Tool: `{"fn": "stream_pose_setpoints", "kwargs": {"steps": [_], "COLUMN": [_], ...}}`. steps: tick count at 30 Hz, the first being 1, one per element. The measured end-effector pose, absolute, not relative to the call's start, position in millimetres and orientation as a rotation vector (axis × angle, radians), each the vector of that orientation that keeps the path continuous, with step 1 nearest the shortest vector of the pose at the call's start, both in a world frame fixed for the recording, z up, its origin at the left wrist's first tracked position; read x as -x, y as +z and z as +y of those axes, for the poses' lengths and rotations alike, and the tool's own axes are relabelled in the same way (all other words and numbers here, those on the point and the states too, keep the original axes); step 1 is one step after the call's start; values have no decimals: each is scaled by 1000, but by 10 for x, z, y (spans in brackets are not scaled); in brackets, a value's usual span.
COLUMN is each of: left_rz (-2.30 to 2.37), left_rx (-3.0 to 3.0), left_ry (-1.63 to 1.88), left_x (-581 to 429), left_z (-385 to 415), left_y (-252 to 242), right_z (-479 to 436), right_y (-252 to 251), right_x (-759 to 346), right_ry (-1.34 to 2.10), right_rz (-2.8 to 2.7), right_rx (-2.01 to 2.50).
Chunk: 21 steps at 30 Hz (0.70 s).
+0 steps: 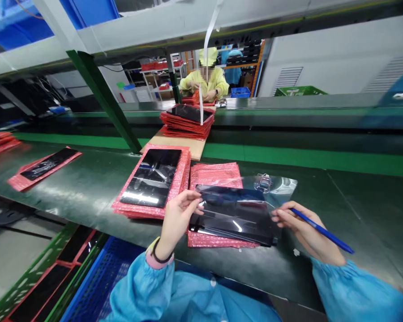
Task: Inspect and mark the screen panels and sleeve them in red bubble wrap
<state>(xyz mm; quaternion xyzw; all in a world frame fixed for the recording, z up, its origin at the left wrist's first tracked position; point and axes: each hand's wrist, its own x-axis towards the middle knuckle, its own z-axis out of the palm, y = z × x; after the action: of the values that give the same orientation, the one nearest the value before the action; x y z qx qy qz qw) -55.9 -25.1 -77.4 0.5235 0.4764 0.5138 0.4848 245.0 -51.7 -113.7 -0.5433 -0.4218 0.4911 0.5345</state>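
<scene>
Lightly, left fingers (195, 206): pinching the edge of the black panel (235, 218).
Right fingers (287, 219): curling around a blue pen (322, 230), nearing the panel.

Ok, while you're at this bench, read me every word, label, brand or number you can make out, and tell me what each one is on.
White marking on the green crate at the far back: too small and blurred to read.
Blue pen in the right hand: no readable text.
Black panel beside the left hand: no readable text, only reflections.
Nothing else in view is legible.
</scene>
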Motion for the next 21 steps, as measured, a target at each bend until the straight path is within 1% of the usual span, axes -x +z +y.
{"fn": "stream_pose_setpoints", "kwargs": {"steps": [7,21], "left_rz": [1207,1475], "left_rx": [-1029,-1197], "left_ry": [1170,1027], "left_x": [734,890], "left_z": [-219,-500], "left_y": [-1115,-1329], "right_z": [-511,-570], "right_y": [-1252,-1375], "right_x": [-2422,-2341], "right_ry": [1027,1004], "right_rz": [-875,-826], "right_rx": [1420,1572]}}
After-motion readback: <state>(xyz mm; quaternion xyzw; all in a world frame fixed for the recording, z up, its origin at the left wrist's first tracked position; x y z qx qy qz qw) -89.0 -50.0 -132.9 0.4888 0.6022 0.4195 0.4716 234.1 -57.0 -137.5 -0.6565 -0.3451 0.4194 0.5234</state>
